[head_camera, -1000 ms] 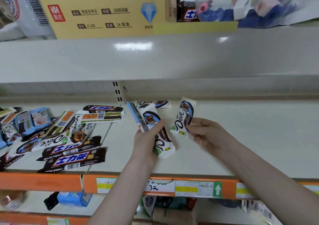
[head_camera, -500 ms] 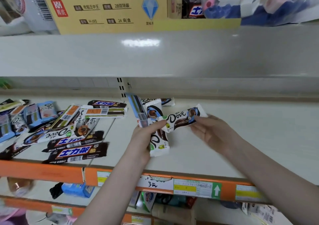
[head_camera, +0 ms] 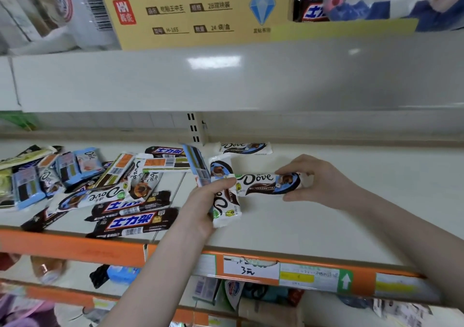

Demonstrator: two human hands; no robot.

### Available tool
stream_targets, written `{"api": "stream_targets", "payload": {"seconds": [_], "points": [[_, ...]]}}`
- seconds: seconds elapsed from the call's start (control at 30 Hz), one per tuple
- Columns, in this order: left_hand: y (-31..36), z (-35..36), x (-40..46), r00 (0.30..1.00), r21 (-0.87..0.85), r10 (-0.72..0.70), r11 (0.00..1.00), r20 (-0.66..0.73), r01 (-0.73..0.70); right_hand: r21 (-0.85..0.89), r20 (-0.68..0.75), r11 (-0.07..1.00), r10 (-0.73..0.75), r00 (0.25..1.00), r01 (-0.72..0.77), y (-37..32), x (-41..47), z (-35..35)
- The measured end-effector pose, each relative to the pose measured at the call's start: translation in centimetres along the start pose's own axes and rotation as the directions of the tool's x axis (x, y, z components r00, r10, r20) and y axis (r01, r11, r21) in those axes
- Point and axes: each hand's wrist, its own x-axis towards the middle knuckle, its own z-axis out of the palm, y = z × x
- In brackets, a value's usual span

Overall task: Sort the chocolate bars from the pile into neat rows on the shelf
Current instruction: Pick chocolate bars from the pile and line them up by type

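Note:
A loose pile of chocolate bars [head_camera: 105, 188] covers the left part of the white shelf [head_camera: 351, 213]: dark Snickers wrappers, white Dove bars and blue Dove packs. My left hand [head_camera: 200, 206] grips a small stack of bars [head_camera: 223, 201], a white Dove bar in front and a blue pack behind. My right hand [head_camera: 319, 181] holds one white Dove bar [head_camera: 266, 183] level, its left end touching the stack. One white Dove bar [head_camera: 244, 148] lies alone at the back of the shelf.
An upper shelf [head_camera: 226, 75] overhangs close above, carrying a yellow cardboard box [head_camera: 195, 10]. The orange front rail [head_camera: 75, 249] with price labels marks the shelf edge. Lower shelves hold other goods.
My right hand has turned its Dove bar from upright to level and brought it against the stack in my left hand. The view has shifted slightly.

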Motion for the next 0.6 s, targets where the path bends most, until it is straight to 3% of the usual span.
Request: {"api": "stream_targets", "payload": {"seconds": [0.3, 0.4, 0.6], "points": [[2.6, -3.1, 0.8, 0.999, -0.166, 0.009, 0.986, -0.046, -0.017, -0.310, -0.197, 0.947, -0.144, 0.970, 0.078, 0.9, 3.8, 2.4], [2.7, -3.9, 1.1, 0.999, -0.217, -0.034, 0.976, -0.039, 0.025, -0.313, -0.254, 0.946, -0.170, 0.952, 0.085, 1.4, 5.6, 3.4], [2.8, -4.3, 1.2, 0.996, -0.255, -0.072, 0.965, -0.050, 0.057, -0.263, -0.336, 0.965, -0.081, 0.938, -0.011, 2.1, 8.9, 4.8]]}}
